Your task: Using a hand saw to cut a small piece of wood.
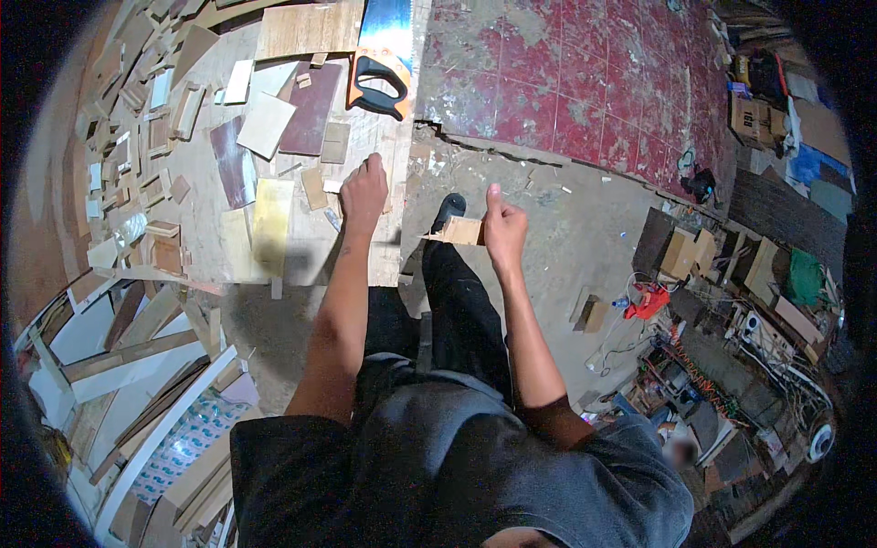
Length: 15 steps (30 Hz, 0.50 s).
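Observation:
My left hand [364, 190] is at the wooden tabletop [393, 228] near its right edge, fingers curled; whatever is under them is hidden. Beside it lie a small tan board [313, 187] and a pale yellow board [272, 224]. My right hand [505, 228], thumb raised, grips a small light wooden piece [464, 230] beyond that edge, over my dark-clad leg and shoe. A handsaw [384, 46] with an orange-and-black handle lies above my left hand, next to a maroon board [306, 119].
Many wood offcuts [164, 137] cover the table's left part. A stack of boards [137, 365] fills the lower left. A red tiled surface [566, 73] with a broken edge adjoins grey concrete [566, 228]. Boxes [681, 256], cords and clutter line the right.

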{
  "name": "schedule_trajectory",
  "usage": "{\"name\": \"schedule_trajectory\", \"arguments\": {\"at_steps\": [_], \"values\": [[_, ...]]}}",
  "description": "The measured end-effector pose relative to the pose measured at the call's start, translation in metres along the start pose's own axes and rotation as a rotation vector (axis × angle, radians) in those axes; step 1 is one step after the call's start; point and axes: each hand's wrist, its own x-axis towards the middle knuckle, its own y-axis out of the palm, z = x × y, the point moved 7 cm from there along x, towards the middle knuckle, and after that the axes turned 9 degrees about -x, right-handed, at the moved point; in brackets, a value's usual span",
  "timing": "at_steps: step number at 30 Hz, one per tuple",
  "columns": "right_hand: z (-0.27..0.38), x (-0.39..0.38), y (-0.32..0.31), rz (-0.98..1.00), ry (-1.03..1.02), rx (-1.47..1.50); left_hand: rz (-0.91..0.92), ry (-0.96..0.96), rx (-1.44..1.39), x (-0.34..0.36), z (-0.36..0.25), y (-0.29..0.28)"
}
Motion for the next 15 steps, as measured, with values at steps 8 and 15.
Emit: {"name": "schedule_trajectory", "arguments": {"at_steps": [8, 15], "values": [[0.078, -0.049, -0.009, 0.115, -0.197, 0.068, 0.289, -0.205, -1.083, -0.038, -0.032, -0.090], [0.058, -0.111, 0.057, 0.147, 0.006, 0.263, 0.355, -0.183, -1.461, -0.111, -0.058, -0.194]]}}
